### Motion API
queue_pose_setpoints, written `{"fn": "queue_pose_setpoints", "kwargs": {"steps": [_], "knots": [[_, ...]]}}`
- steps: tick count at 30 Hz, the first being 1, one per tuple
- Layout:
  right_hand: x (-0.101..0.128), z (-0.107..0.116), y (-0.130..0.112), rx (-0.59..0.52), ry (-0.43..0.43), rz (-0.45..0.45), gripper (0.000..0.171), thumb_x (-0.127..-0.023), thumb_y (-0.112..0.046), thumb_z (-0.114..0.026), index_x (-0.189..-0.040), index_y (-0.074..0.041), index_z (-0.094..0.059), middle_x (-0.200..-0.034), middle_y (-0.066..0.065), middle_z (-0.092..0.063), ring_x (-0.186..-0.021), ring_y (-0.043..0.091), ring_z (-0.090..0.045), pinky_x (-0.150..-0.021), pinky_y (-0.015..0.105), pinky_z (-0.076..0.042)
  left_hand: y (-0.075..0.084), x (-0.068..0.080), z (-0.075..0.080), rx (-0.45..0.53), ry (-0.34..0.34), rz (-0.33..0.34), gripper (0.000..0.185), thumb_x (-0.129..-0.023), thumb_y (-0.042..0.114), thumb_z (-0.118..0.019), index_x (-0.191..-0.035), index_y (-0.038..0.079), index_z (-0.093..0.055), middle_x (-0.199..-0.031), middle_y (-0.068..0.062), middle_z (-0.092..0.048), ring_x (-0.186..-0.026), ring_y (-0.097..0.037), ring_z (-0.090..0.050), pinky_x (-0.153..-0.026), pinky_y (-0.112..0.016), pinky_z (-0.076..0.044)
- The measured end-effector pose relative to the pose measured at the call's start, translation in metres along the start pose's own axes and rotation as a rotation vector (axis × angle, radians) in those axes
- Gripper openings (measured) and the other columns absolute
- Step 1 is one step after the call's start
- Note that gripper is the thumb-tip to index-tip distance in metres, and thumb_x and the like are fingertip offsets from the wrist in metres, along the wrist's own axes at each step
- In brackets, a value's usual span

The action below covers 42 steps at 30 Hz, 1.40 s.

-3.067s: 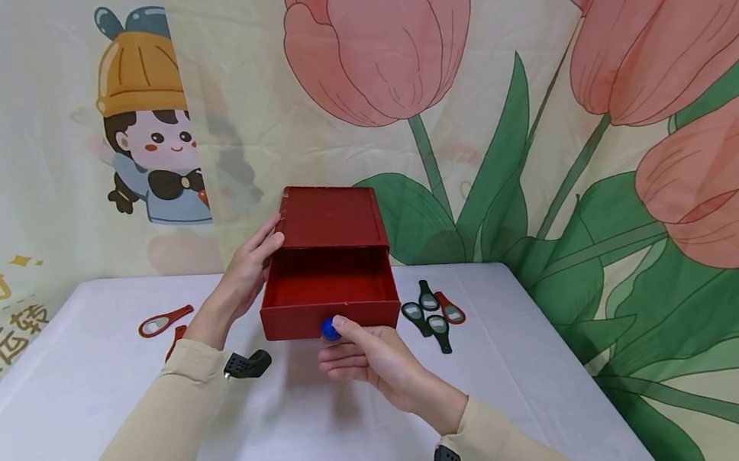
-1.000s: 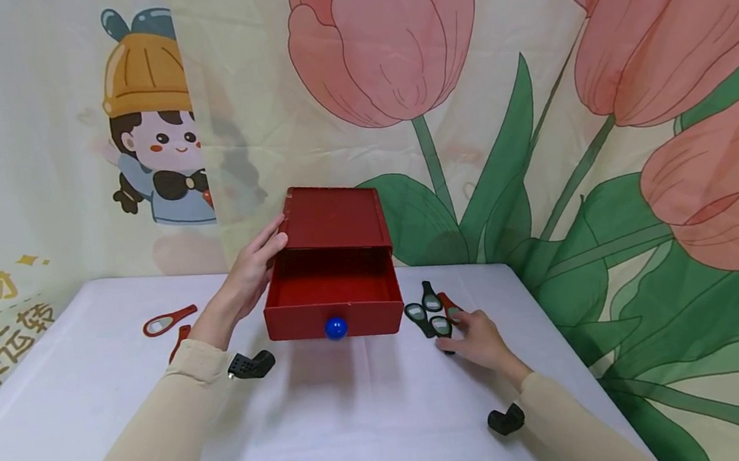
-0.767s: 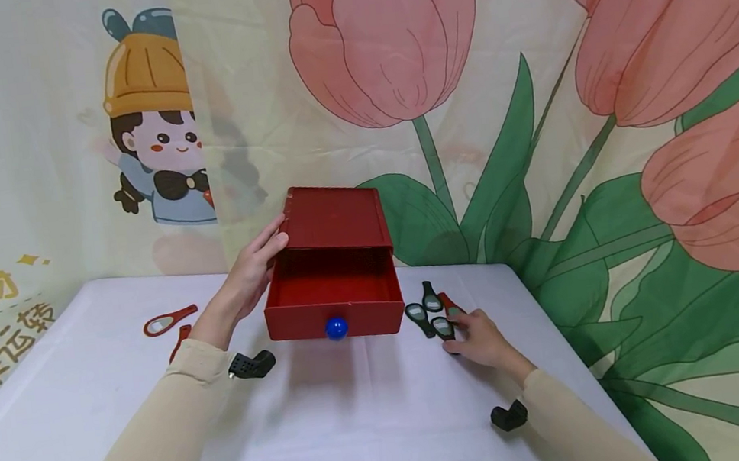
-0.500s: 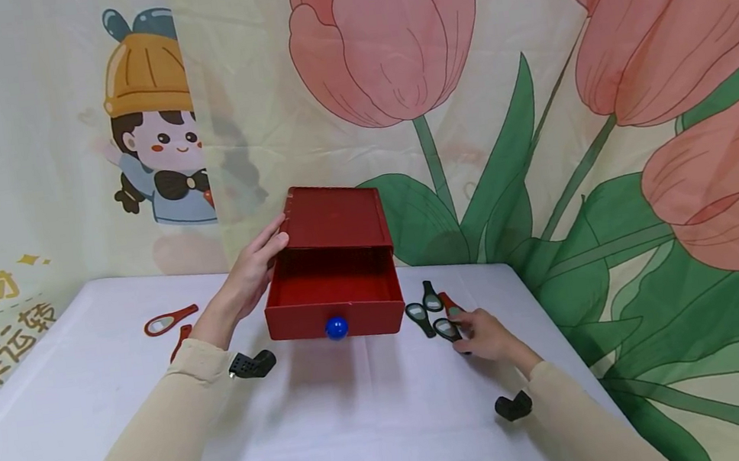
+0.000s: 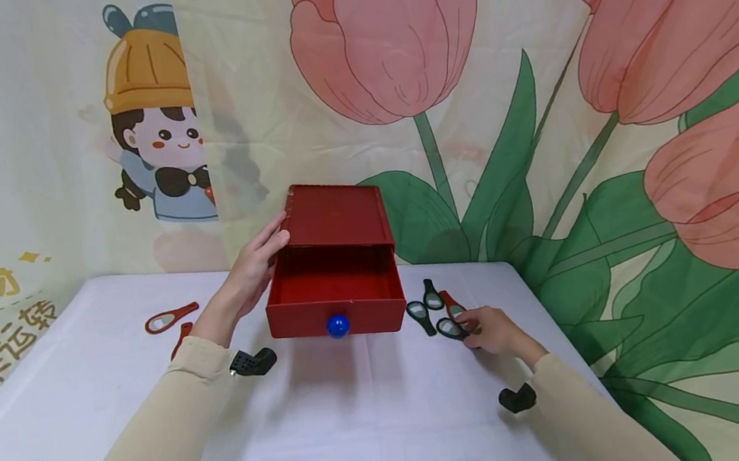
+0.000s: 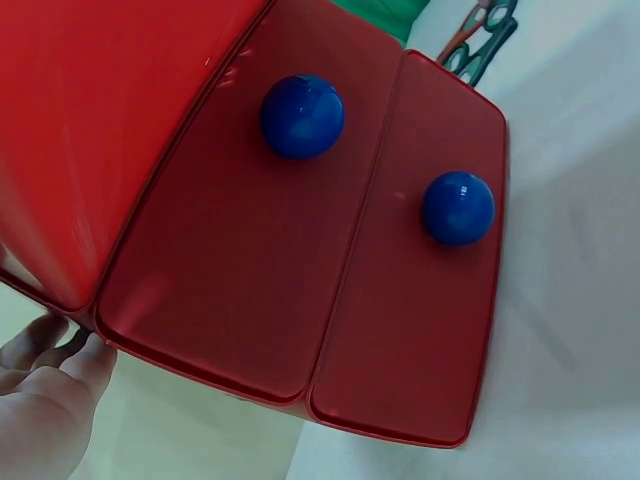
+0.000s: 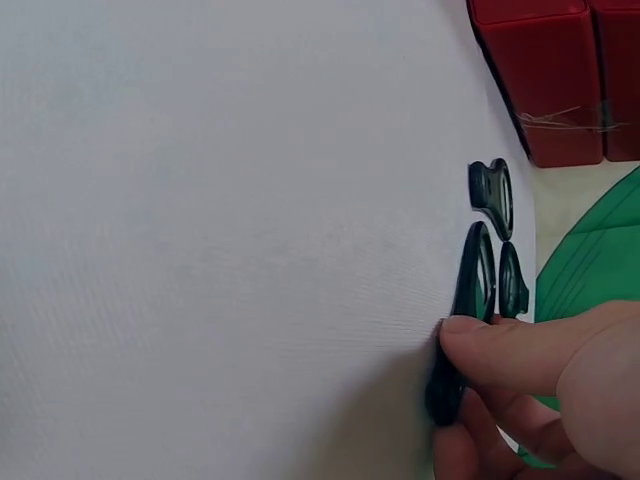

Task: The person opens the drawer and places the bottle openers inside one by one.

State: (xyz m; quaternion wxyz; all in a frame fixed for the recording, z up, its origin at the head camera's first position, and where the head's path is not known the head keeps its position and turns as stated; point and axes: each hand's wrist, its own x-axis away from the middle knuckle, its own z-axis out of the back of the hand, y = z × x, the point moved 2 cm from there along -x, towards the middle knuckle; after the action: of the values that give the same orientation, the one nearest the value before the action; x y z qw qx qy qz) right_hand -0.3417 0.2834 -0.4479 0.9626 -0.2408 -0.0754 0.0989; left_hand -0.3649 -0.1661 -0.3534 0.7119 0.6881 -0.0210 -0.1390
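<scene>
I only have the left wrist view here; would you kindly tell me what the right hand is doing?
Observer: The right hand pinches the handle of a black magnifier lying on the white table.
Operator: Thank you. Is anything inside the open drawer?
Observer: The head view shows the drawer with nothing in it.
Operator: Are there other magnifiers on my side?
Observer: Two red magnifiers lie on the table to the left of the box.

Two bare hands, long cream sleeves to the wrists, small black perforated camera mount under each wrist
</scene>
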Motion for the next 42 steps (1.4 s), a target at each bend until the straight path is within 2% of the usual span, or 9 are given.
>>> {"fn": "queue_pose_setpoints", "kwargs": {"steps": [6, 13, 21, 26, 31, 36, 42], "knots": [[-0.001, 0.007, -0.003, 0.029, -0.033, 0.043, 0.043, -0.092, -0.001, -0.079, -0.133, 0.002, -0.07, -0.11, 0.016, -0.072, -0.099, 0.026, -0.067, -0.093, 0.049, -0.06, 0.0, 0.0, 0.0, -0.004, 0.002, -0.003, 0.073, -0.109, 0.049, -0.05, -0.172, 0.037, -0.014, -0.178, 0.001, -0.016, -0.162, -0.031, -0.021, -0.129, -0.055, -0.025], [-0.002, 0.012, -0.002, 0.061, -0.078, 0.044, 0.042, -0.092, 0.0, -0.078, -0.134, 0.0, -0.071, -0.11, 0.013, -0.072, -0.098, 0.024, -0.066, -0.093, 0.049, -0.059, -0.001, -0.001, 0.0, -0.001, 0.005, 0.001, 0.072, -0.109, 0.049, -0.051, -0.171, 0.037, -0.015, -0.178, 0.001, -0.016, -0.162, -0.03, -0.019, -0.13, -0.055, -0.023], [0.004, 0.03, -0.003, 0.046, -0.079, 0.139, 0.04, -0.096, 0.002, -0.073, -0.136, 0.001, -0.069, -0.113, 0.013, -0.074, -0.098, 0.025, -0.068, -0.09, 0.046, -0.061, 0.0, -0.002, -0.001, 0.002, -0.001, 0.008, 0.073, -0.109, 0.048, -0.051, -0.172, 0.037, -0.015, -0.179, 0.0, -0.014, -0.163, -0.03, -0.018, -0.13, -0.055, -0.021], [0.007, 0.054, -0.023, 0.051, -0.051, 0.245, 0.04, -0.096, 0.004, -0.073, -0.135, 0.003, -0.069, -0.108, 0.014, -0.076, -0.091, 0.024, -0.071, -0.077, 0.036, -0.061, 0.001, -0.002, 0.0, 0.011, -0.004, 0.006, 0.071, -0.11, 0.046, -0.049, -0.172, 0.035, -0.015, -0.179, -0.002, -0.015, -0.162, -0.031, -0.019, -0.13, -0.055, -0.021], [0.016, 0.079, -0.053, 0.071, -0.033, 0.354, 0.039, -0.096, 0.006, -0.072, -0.135, 0.006, -0.068, -0.107, 0.015, -0.076, -0.091, 0.026, -0.073, -0.075, 0.034, -0.06, 0.002, 0.0, 0.001, 0.013, -0.002, 0.008, 0.07, -0.111, 0.045, -0.048, -0.172, 0.034, -0.015, -0.178, -0.003, -0.016, -0.162, -0.031, -0.019, -0.13, -0.054, -0.022], [0.023, 0.097, -0.074, 0.089, -0.024, 0.374, 0.04, -0.097, 0.005, -0.072, -0.137, 0.005, -0.067, -0.11, 0.017, -0.076, -0.094, 0.028, -0.074, -0.076, 0.034, -0.061, 0.001, 0.001, 0.002, 0.019, 0.0, 0.008, 0.07, -0.111, 0.046, -0.048, -0.172, 0.034, -0.016, -0.178, -0.004, -0.017, -0.162, -0.031, -0.019, -0.13, -0.055, -0.021], [0.029, 0.109, -0.086, 0.116, -0.002, 0.369, 0.039, -0.097, 0.004, -0.072, -0.136, 0.003, -0.069, -0.111, 0.016, -0.075, -0.094, 0.026, -0.072, -0.074, 0.033, -0.059, 0.002, 0.0, -0.001, -0.004, 0.002, 0.009, 0.073, -0.11, 0.049, -0.05, -0.172, 0.037, -0.014, -0.179, 0.0, -0.014, -0.163, -0.03, -0.017, -0.13, -0.056, -0.022]]}}
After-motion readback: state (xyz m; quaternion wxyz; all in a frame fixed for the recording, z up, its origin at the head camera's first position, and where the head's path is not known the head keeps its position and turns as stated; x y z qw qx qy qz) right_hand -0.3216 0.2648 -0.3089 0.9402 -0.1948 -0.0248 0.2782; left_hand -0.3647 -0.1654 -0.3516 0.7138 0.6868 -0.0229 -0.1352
